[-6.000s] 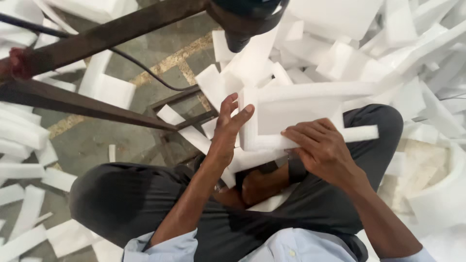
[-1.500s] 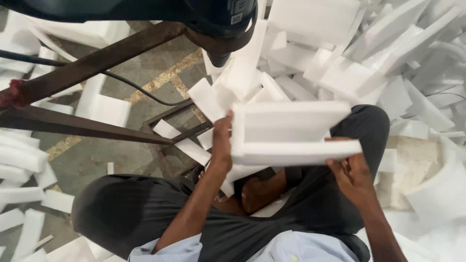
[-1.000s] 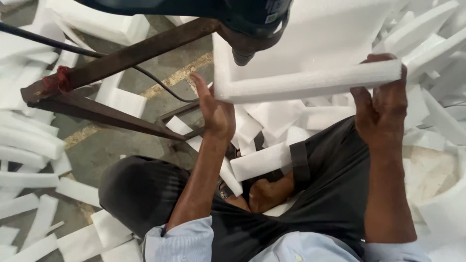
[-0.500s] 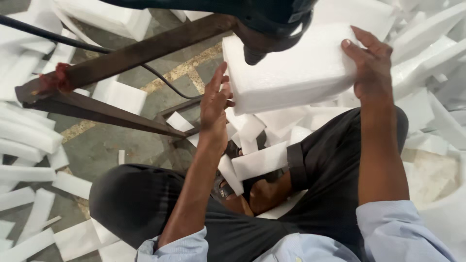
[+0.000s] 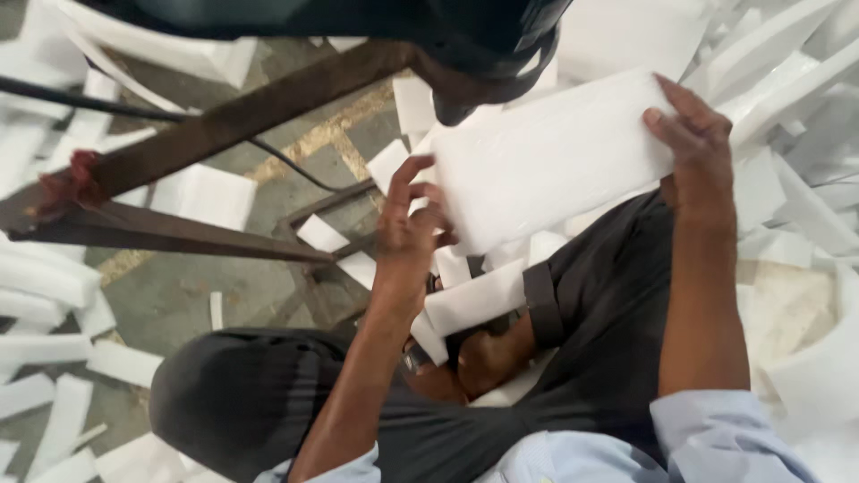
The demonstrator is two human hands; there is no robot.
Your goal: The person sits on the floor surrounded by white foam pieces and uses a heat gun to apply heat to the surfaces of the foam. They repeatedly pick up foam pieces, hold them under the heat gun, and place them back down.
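Observation:
I hold a large white foam slab (image 5: pixel 546 165) tilted in front of me, above my lap. My left hand (image 5: pixel 407 219) grips its lower left edge with curled fingers. My right hand (image 5: pixel 693 143) presses on its upper right corner, fingers spread over the top. A dark machine head (image 5: pixel 483 63) hangs just above the slab's upper left end and hides part of it. Smaller white foam strips (image 5: pixel 474 300) lie on my dark trousers under the slab.
A rusty metal frame (image 5: pixel 224 121) with a black cable (image 5: pixel 286 165) runs across the left. White foam offcuts (image 5: pixel 54 349) litter the concrete floor on the left, and a heap of foam pieces (image 5: pixel 796 98) fills the right side.
The foam slab has been lifted from my lap, turned flat and brought under the dark machine head. Both hands have shifted their hold along its ends.

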